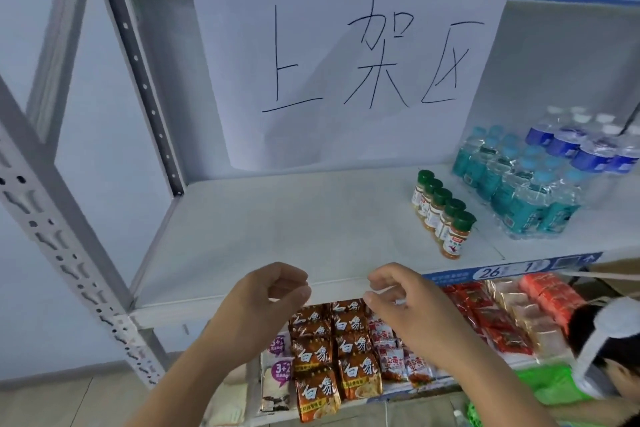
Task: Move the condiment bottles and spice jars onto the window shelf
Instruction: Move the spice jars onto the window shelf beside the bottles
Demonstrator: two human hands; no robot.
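left hand (pixel 263 298) and right hand (pixel 398 295) hover empty, loosely curled, at the shelf (pixel 277 225) front edge. spice jars (pixel 443 215) stand placed; probably fetch more next.

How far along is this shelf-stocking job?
Done: five green-capped spice jars stand in a row on the white shelf, beside packs of water bottles. In hand: nothing; the left hand and right hand are both empty. Left: unclear; no more jars wait in view.

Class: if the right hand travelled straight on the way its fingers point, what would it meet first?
Probably the left hand, since the right hand points leftward; depth is unclear.
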